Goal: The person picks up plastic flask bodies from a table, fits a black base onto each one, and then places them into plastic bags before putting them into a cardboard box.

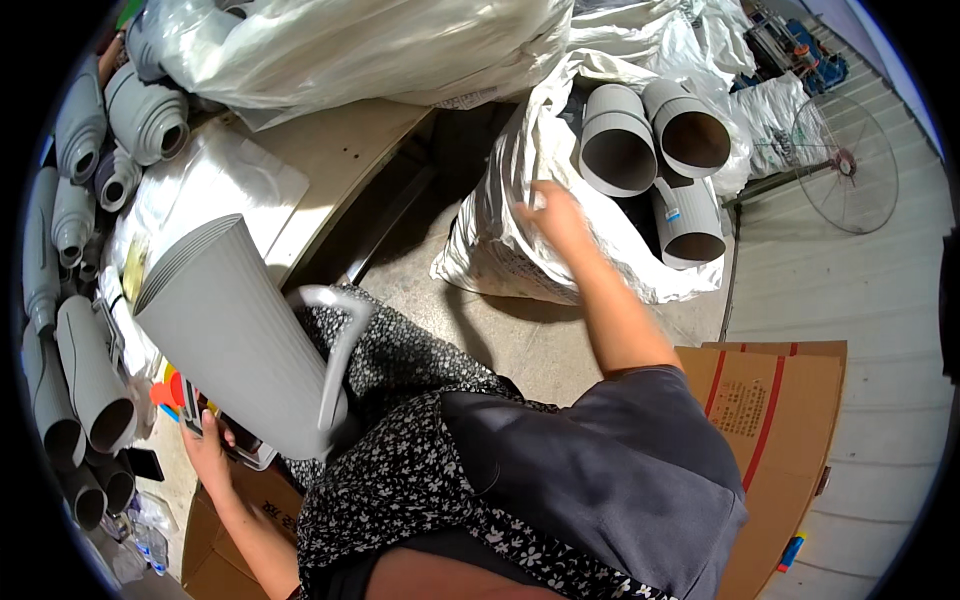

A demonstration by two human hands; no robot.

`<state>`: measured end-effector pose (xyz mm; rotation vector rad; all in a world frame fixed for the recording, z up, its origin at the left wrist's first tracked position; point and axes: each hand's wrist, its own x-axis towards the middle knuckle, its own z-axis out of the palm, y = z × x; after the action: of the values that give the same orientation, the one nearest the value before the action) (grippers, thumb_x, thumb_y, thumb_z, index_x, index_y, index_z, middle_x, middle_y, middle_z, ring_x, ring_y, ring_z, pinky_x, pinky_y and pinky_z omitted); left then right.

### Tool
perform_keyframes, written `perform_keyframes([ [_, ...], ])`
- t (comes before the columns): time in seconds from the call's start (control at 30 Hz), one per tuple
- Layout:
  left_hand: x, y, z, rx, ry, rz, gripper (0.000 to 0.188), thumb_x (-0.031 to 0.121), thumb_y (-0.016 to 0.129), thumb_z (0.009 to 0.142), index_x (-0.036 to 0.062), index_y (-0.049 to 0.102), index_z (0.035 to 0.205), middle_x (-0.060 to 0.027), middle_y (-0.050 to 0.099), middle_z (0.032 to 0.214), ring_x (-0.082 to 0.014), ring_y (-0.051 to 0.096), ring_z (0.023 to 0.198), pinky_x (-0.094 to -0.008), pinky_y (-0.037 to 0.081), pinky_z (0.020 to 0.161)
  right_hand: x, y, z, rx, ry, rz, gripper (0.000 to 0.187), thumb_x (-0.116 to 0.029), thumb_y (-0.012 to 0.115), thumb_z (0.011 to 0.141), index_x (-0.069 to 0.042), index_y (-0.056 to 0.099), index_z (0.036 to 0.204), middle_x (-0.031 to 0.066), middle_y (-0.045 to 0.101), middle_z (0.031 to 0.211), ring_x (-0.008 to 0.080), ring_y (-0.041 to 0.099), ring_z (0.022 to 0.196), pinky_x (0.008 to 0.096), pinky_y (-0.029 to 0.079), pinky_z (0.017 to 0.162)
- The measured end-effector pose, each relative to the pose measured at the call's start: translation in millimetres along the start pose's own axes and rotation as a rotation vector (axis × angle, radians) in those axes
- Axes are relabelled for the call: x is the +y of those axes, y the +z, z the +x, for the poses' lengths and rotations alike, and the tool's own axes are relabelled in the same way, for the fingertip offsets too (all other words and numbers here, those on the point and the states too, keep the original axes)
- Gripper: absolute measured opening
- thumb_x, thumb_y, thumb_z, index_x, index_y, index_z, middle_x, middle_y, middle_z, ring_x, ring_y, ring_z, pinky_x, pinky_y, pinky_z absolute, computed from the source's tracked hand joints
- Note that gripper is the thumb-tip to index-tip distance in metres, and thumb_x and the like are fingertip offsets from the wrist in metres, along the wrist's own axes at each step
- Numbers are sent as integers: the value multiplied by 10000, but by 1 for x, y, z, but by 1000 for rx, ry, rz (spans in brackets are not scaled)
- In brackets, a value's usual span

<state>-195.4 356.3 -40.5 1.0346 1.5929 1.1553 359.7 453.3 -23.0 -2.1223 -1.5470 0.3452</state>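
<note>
My left hand (208,448) is closed around a hand-held tool with a metal frame and a red-orange part (178,390), which looks like a tape dispenser. Much of that tool is hidden behind a large roll of grey ribbed sheet (235,330). The roll leans tilted against my floral apron (390,480). A pale, bent strip (345,360) stands beside the roll, smeared by motion. My right hand (558,218) reaches forward to the edge of a white woven sack (510,240). Its fingers look partly curled but blurred; I cannot tell whether they grip the sack. Grey tubes (618,140) stand in the sack's mouth.
Several grey rolls (75,220) are stacked at the left, near a dark phone (144,463). Large white plastic-wrapped bundles (370,50) lie on the table (345,150) ahead. A cardboard box (800,410) stands at my right, and a fan (845,162) farther off by the wall.
</note>
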Motion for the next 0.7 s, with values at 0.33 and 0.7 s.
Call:
perform_keyframes([
  [0.33,0,56,-4,-68,-93,71,350,183,614,827,11,451,1084,-15,483,797,-85,445,561,-200,393,483,209,15,17,-189,470,-206,729,-448,724,628,6,486,1147,202,572,1085,321,549,1016,375,428,862],
  [0.7,-12,64,12,-82,-112,-41,296,147,615,821,6,458,1029,-28,487,802,-89,445,565,-214,401,509,35,49,-17,-240,216,-1,352,-253,610,728,-32,575,1000,213,613,891,360,581,857,417,449,756],
])
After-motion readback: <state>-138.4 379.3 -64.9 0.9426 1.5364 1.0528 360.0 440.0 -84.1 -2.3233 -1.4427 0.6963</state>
